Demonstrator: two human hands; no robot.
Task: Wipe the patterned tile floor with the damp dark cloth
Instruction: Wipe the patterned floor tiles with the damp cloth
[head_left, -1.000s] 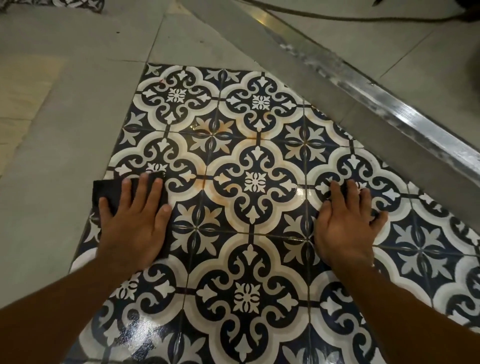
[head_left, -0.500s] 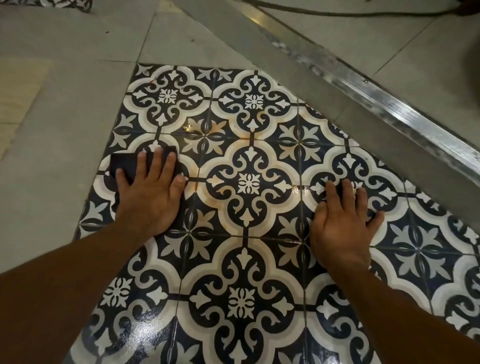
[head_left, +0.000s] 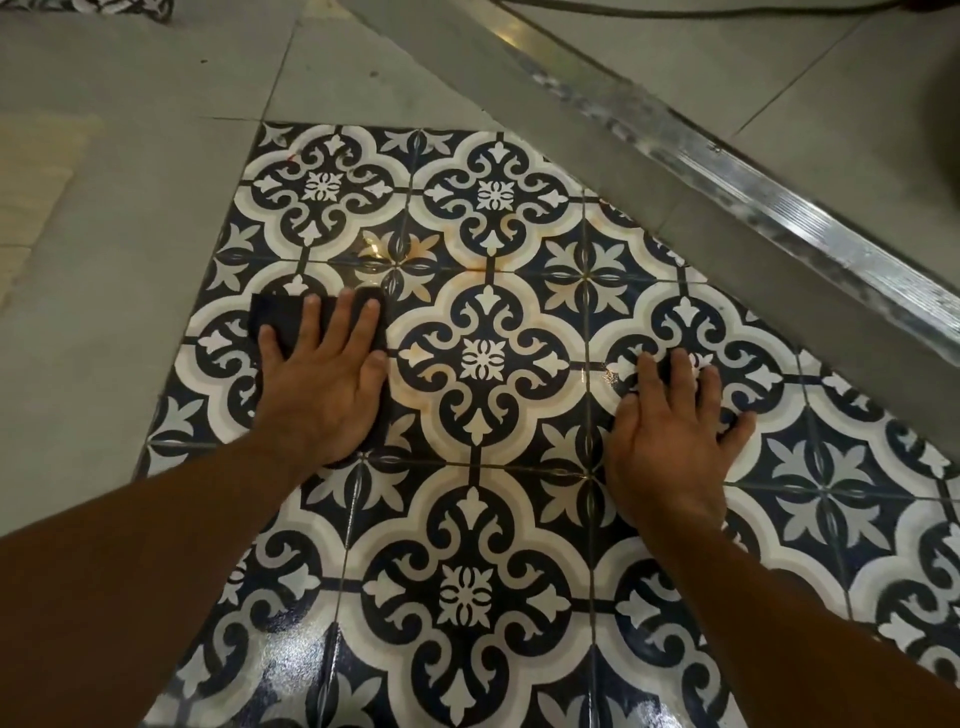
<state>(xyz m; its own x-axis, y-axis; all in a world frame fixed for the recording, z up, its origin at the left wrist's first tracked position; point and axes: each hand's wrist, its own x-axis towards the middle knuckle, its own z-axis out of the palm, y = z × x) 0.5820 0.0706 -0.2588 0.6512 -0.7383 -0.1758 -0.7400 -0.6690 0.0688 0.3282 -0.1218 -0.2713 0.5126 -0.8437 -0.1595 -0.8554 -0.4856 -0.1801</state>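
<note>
Two bare forearms come in from the bottom edge, left from lower left, right from lower right, both cut off by the frame. Glossy wet-looking glare on the patterned tile floor (head_left: 470, 525) at bottom centre, between the arms. Left hand (head_left: 322, 395) at centre left, palm down, wrist low, fingers (head_left: 336, 325) straight and slightly spread, not curled, pressing flat. The dark cloth (head_left: 278, 317) lies under this hand, flat on the tiles. It sticks out past the fingertips and to the left of the outermost finger, and a thin dark edge shows along the hand's right side. Most of the cloth is hidden under the palm, so its full outline is hard to make out. Right hand (head_left: 670, 441) at centre right, also palm down on bare tile, fingers straight and spread, thumb out to the right, holding nothing. The dark patch by its fingertips could be tile pattern, cannot tell. The two hands are well apart, with one full medallion of the pattern between them. Orange-brown staining on the pale parts of the tiles around that medallion and just above it. Further up, plain grey tiles (head_left: 130, 270) border the pattern on the left and top. A shiny metal strip (head_left: 779, 171) runs diagonally from top centre to the right edge. A beige mat (head_left: 36, 171) is cut off at the left edge. A dark cable (head_left: 675, 11) runs along the top edge.
</note>
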